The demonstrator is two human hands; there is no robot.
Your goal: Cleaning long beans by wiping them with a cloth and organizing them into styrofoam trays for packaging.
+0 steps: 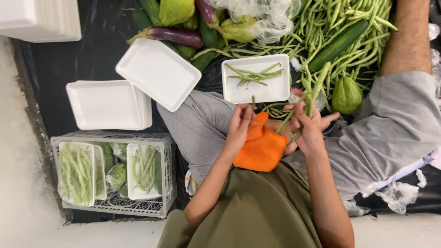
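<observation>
I see my right hand (308,128), centre right of frame, closed around a small bunch of green beans (307,98) that stick upward. My left hand (240,126), just left of it, pinches one bean end with fingers narrowed, above an orange cloth (260,149) on the lap. A white foam tray (275,89) with a few beans lies just above. A white crate (161,183) of wrapped trays sits lower left.

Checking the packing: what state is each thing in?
White tray: open, a few green beans inside.
Stacked trays: empty.
Crate: holds wrapped, filled trays.
Right hand: gripping a bunch of beans.
Left hand: pinching one bean end.
Orange cloth: crumpled on the lap.
</observation>
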